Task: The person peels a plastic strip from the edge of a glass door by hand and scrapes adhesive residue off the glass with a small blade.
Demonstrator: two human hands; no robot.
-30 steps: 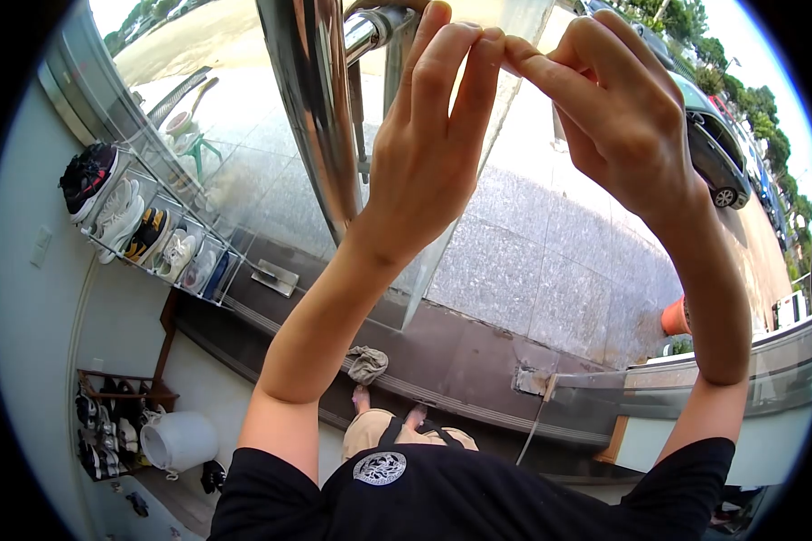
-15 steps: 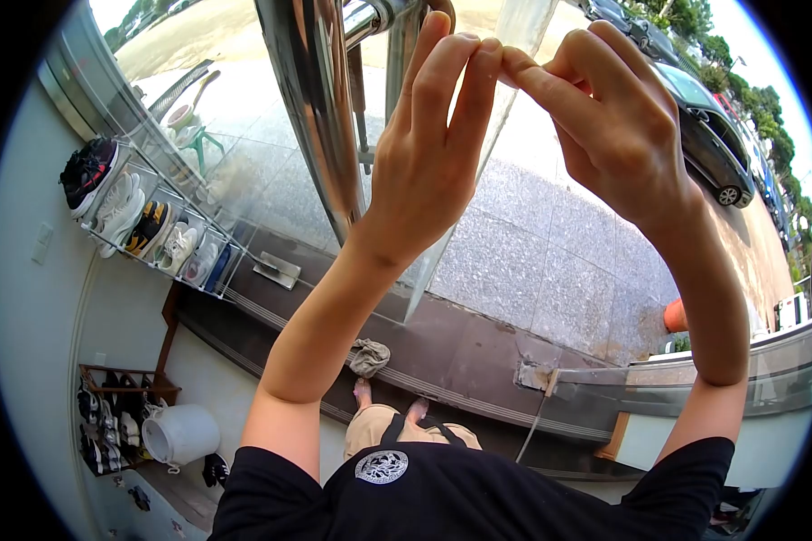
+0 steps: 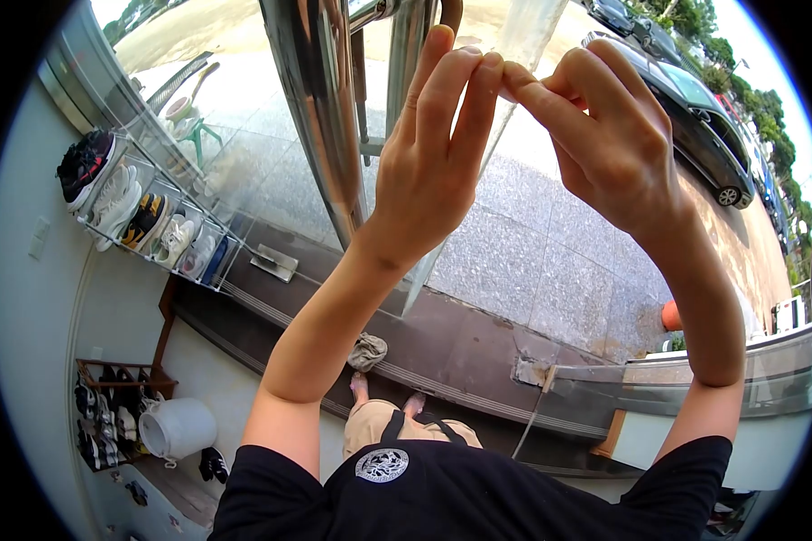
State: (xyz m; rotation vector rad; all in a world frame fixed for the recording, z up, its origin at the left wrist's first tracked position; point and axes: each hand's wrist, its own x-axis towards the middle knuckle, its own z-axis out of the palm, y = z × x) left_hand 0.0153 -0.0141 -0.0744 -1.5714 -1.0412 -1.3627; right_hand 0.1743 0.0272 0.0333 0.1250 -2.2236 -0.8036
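Observation:
Both my hands are raised at the top of the view, fingertips meeting in front of the glass door's edge (image 3: 514, 41). My left hand (image 3: 433, 158) has its fingers pointing upward, bent at the tips, with the thumb hidden behind. Its index fingertip touches the pinched thumb and finger of my right hand (image 3: 609, 135), whose other fingers are curled. Whatever sits between the fingertips is hidden or too small to make out. Just left of my left hand stands a thick shiny metal door handle (image 3: 316, 108).
A wire rack (image 3: 158, 212) of shoes stands at left, above a wooden shoe shelf (image 3: 167, 383) and a white bucket (image 3: 179, 428). A crumpled cloth (image 3: 367, 352) lies on the brown step (image 3: 460, 329) by my feet. Outside are paving (image 3: 559, 261) and a parked dark car (image 3: 704, 135).
Both hands sit slightly lower in view, still joined at the fingertips. The surroundings have shifted a little with the camera.

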